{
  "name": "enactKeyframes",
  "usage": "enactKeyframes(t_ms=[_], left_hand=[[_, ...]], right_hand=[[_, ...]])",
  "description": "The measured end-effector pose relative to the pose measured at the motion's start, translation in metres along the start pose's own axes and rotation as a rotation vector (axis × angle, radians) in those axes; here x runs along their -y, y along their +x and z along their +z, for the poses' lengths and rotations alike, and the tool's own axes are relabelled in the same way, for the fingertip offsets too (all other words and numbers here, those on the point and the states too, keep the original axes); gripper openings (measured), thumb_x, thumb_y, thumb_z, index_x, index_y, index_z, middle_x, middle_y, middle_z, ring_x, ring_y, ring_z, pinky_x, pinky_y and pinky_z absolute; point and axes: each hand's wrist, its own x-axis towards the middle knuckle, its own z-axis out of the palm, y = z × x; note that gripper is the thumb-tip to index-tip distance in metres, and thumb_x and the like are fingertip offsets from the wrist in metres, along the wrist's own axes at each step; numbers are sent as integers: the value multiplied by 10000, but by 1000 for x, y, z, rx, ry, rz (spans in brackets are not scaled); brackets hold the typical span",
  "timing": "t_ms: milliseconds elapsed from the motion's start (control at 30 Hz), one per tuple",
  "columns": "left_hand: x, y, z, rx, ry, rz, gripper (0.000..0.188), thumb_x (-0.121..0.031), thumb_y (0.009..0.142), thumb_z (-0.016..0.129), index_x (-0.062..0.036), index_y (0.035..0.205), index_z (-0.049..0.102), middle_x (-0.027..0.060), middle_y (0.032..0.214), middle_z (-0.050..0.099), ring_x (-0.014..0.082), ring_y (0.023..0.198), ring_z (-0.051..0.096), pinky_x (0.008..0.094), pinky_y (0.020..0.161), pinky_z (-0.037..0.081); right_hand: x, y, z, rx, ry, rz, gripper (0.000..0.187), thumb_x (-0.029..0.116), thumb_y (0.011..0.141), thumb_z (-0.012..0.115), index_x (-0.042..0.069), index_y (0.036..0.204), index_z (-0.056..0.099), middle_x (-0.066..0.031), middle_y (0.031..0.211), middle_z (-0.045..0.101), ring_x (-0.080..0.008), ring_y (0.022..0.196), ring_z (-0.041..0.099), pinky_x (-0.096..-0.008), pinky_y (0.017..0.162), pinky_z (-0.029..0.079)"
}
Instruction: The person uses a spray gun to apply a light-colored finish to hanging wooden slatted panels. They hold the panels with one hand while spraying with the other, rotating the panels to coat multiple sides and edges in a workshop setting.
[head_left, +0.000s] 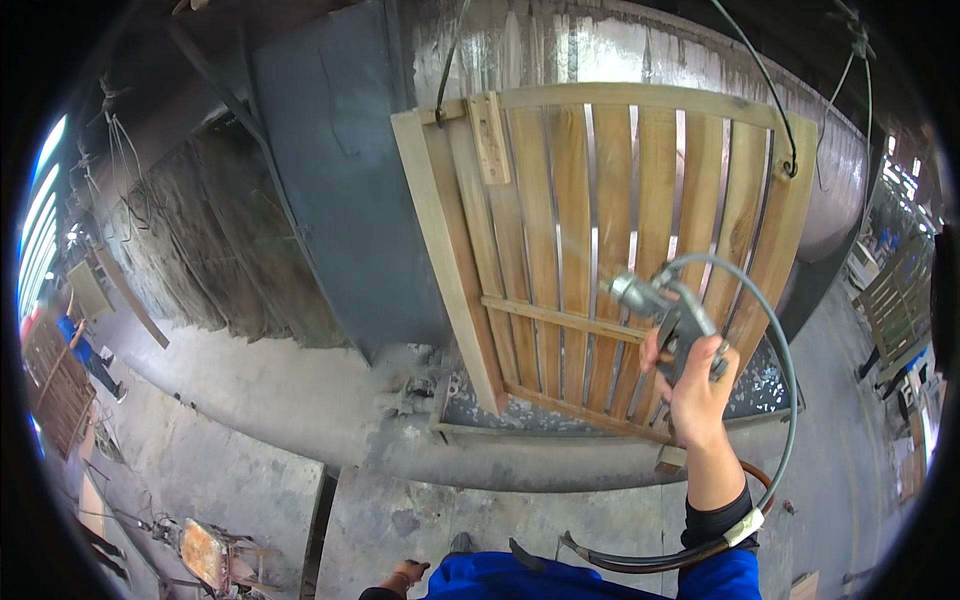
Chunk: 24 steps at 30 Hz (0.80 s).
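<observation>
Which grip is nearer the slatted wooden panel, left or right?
Right. The right grip, closed around the spray gun, is raised in front of the slatted wooden panel, toward its lower right; the left grip hangs low, well apart from it.

Torso: bright blue cloth garment [520, 580], softly creased
Right sleeve [735, 578]: same bright blue, ending in a snug, stretchy-looking black cuff [703, 530] on the forearm
Right hand [700, 390]: bare
Left cuff [380, 593]: black, mostly cut off
Left hand [408, 573]: bare
Footwear: rounded dark grey shoe tip [461, 543]
</observation>
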Motion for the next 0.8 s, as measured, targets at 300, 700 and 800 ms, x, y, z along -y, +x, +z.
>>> enactKeyframes(t_ms=[300,700,800], left_hand=[[-55,-14,-36,-185,-190,406,678,-498,917,716,-1,1372,639,236,1255,726,360,1197,691,411,1042,519],[-181,-22,-92,-96,-121,850,542,-325,967,745,35,1349,611,181,1157,747,250,1044,720,355,928,553],[-231,-33,-97,-87,-55,950,537,-295,999,711,29,1404,569,181,1201,725,242,1070,707,343,964,539]], right_hand=[[-146,-190,-21,14,-366,637,582,405,1110,520,51,660,626,5,631,596,-85,619,519,-289,573,399],[-88,-382,-70,-784,-469,993,674,546,1094,473,41,690,662,-41,587,636,-88,409,463,-275,397,329],[-59,-385,-83,-937,-503,834,654,541,1095,480,35,734,682,-44,605,646,-81,415,464,-267,401,324]])
